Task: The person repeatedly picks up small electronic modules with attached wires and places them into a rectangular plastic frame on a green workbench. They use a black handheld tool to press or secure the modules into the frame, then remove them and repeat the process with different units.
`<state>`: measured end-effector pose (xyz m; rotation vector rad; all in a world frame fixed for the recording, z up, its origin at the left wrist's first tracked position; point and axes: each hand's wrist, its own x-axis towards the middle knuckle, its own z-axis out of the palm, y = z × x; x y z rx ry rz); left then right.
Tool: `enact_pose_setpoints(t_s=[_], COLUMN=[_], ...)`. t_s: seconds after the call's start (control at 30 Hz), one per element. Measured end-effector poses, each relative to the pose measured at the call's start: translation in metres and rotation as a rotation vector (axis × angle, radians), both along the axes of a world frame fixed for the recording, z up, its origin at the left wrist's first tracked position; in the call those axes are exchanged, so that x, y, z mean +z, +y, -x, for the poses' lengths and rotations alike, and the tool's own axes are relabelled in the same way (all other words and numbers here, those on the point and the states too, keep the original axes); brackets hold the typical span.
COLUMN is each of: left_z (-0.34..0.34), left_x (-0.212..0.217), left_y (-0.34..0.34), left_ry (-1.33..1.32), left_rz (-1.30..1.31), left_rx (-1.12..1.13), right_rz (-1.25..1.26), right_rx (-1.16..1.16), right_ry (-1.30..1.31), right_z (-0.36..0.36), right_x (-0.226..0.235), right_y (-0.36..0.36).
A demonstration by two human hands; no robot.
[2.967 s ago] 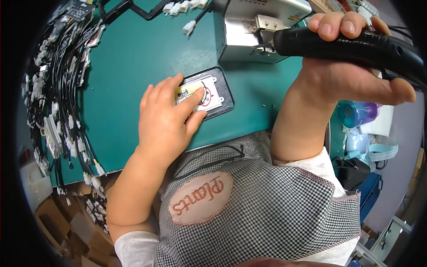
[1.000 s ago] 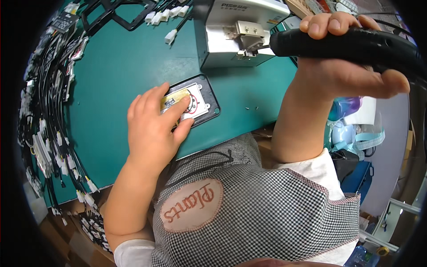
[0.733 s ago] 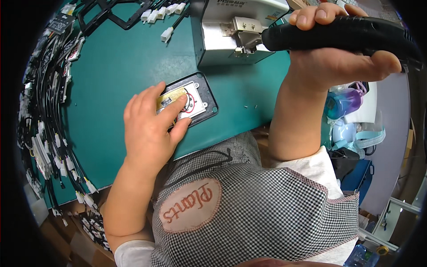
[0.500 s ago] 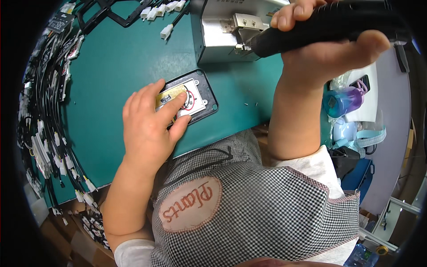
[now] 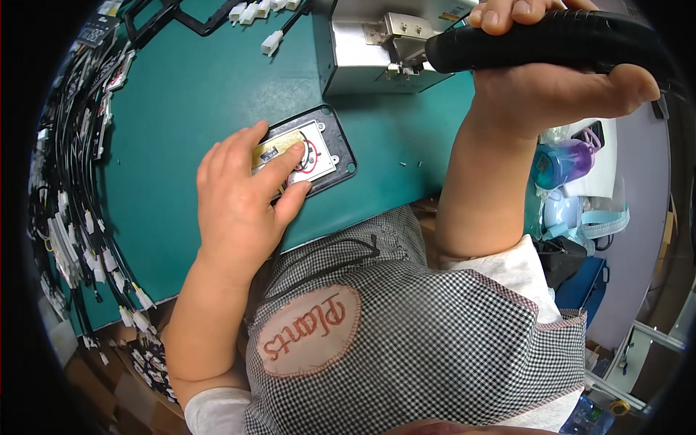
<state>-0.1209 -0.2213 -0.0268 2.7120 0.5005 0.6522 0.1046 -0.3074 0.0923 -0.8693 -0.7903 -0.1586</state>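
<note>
My left hand point(image 5: 243, 181) lies over a shallow black plastic case point(image 5: 341, 138), steadying it with its fingers and thumb at the edges and its index fingertip on the white board point(image 5: 319, 156) inside. Yellow film and red and black wires show on that board. My right hand point(image 5: 536, 94) is wrapped round a thick black electric screwdriver point(image 5: 551, 43), held almost level. The screwdriver's front end is at the small metal block of a box-shaped screw feeder point(image 5: 355, 54); its bit cannot be made out clearly.
Bundles of black cables with white connectors point(image 5: 80, 181) cover the left side of the green table point(image 5: 188, 87). A black frame point(image 5: 196, 25) and several white connectors point(image 5: 261, 11) lie at the back. Small screws point(image 5: 411, 164) sit near the front edge. Cups point(image 5: 562, 163) stand at right.
My right hand and the screwdriver have shifted slightly right and away from me, uncovering more of the feeder's front. My left hand remains on the case.
</note>
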Motion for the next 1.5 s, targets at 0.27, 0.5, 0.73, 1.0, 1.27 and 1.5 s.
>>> enact_pose_setpoints(t_s=[0.27, 0.5, 0.73, 1.0, 1.27, 1.5], left_z=[0.001, 0.001, 0.002, 0.001, 0.002, 0.002], left_x=[0.001, -0.001, 0.001, 0.003, 0.001, 0.001], left_y=[0.0, 0.001, 0.0, -0.001, 0.001, 0.0], left_ry=[0.003, -0.002, 0.0, -0.009, 0.003, 0.016], left_rz=[0.004, -0.007, -0.006, 0.017, 0.016, 0.031], left_rx=[-0.002, 0.003, 0.002, 0.002, 0.01, 0.009], right_rz=[0.166, 0.097, 0.06, 0.068, 0.055, 0.054], right_rx=[0.906, 0.975, 0.897, 0.966, 0.785, 0.417], right_ry=[-0.234, -0.26, -0.224, -0.278, -0.235, -0.164], right_z=[-0.027, 0.003, 0.013, 0.017, -0.014, -0.056], right_x=[-0.036, -0.059, -0.08, -0.073, -0.049, -0.003], right_y=[-0.033, -0.025, -0.013, 0.0, -0.02, -0.029])
